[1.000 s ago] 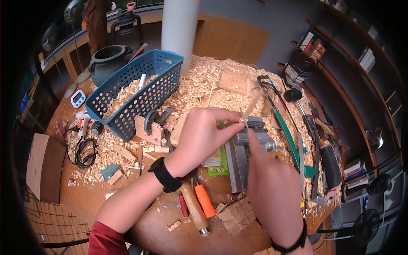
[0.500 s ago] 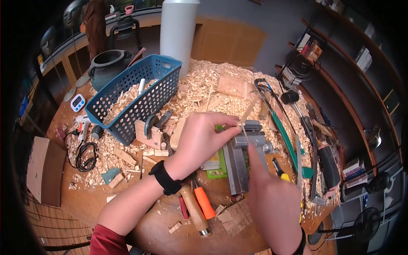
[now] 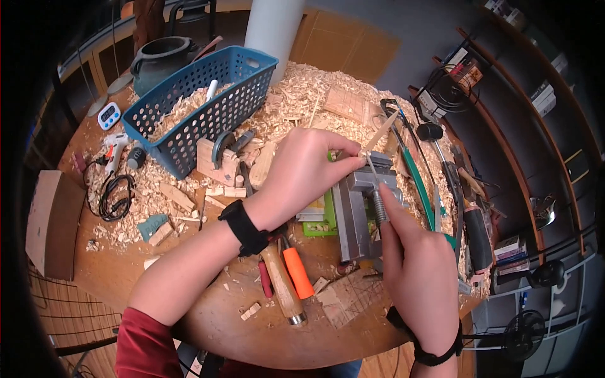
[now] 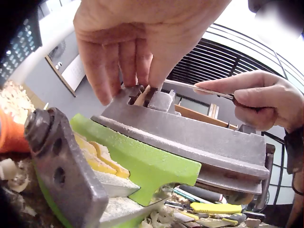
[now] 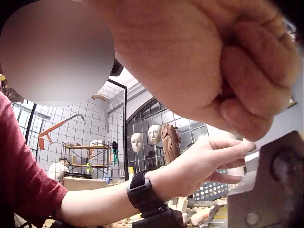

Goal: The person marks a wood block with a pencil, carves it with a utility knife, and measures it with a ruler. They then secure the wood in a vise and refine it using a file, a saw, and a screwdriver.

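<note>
With thumb and fingers my left hand point(image 3: 305, 162) pinches a narrow pale wood strip point(image 3: 384, 130) low down, right at the top of a grey metal vise point(image 3: 353, 223). The strip slants up and away in the head view. In the left wrist view its lower part shows between the vise jaws. My right hand point(image 3: 419, 264) grips a thin metal file point(image 4: 187, 86), index finger stretched along it and the other fingers curled. The file's tip lies beside the left fingertips. Below the left hand, a bright green plate point(image 4: 137, 152) sits against the vise.
Wood shavings point(image 3: 302, 94) cover much of the bench. At the back left stands a blue perforated basket point(image 3: 208, 113). A green-handled saw point(image 3: 416, 179) and other tools lie on the right. Nearer are a wooden-handled tool point(image 3: 283, 286) and an orange handle point(image 3: 297, 274).
The head view has tilted, so the bench appears higher. My right hand has shifted slightly right with the file, showing more of it. My left hand keeps its pinch at the vise.
</note>
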{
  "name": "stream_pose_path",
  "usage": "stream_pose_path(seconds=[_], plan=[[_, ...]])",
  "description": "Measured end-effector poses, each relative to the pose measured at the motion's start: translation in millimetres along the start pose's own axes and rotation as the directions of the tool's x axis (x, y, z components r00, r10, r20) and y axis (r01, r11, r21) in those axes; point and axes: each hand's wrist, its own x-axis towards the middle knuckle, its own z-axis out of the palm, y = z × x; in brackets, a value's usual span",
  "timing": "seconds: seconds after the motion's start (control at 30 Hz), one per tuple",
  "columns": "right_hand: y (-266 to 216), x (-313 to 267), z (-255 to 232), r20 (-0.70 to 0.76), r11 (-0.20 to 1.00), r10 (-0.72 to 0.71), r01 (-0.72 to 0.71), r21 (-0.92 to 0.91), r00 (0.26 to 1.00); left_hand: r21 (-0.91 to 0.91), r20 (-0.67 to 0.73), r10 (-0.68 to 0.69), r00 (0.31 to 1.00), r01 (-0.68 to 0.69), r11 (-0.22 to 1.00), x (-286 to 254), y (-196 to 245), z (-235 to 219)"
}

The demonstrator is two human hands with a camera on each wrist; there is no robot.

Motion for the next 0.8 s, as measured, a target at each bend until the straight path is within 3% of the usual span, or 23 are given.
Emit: stream_pose_path(seconds=[0.13,0.23,0.3,0.43,0.47,0.57,0.6,0.67,0.8], plan=[[-3,1,-4,0.02,0.999,-0.027,0.027,-0.023,0.999,0.0,-0.003,0.024,1.0,-0.024,1.0,0,1,0],[-4,-1,-2,0.049,0.998,0.053,-0.055,0.04,0.997,0.013,-0.03,0.049,0.998,-0.049,0.999,1,-3,2],[1,-2,0,0.08,0.956,0.146,-0.161,0.244,0.986,0.018,-0.044,0.066,0.997,-0.065,0.998,1,-5,2],[-6,-1,0,0.09,0.91,0.262,-0.277,0.308,0.961,-0.011,-0.021,0.045,0.999,-0.045,0.999,2,-4,2],[-5,-2,2,0.087,0.913,0.263,-0.277,0.3,0.961,-0.004,-0.018,0.041,0.999,-0.041,0.999,2,-4,2],[-1,-5,12,-0.093,0.982,0.11,-0.094,0.162,0.99,-0.048,-0.025,0.037,0.999,-0.038,0.998,1,-3,1],[-5,-8,13,-0.1,0.982,0.106,-0.089,0.165,0.989,-0.042,-0.027,0.044,0.999,-0.046,0.998,1,-3,1],[-14,-13,14,-0.108,0.993,0.03,-0.042,-0.11,0.994,-0.04,-0.039,0.059,0.998,-0.06,0.997,1,-4,2],[-8,5,22,-0.145,0.986,-0.066,0.042,-0.159,0.987,-0.021,0.009,0.007,1.0,-0.007,1.0,1,1,0]])
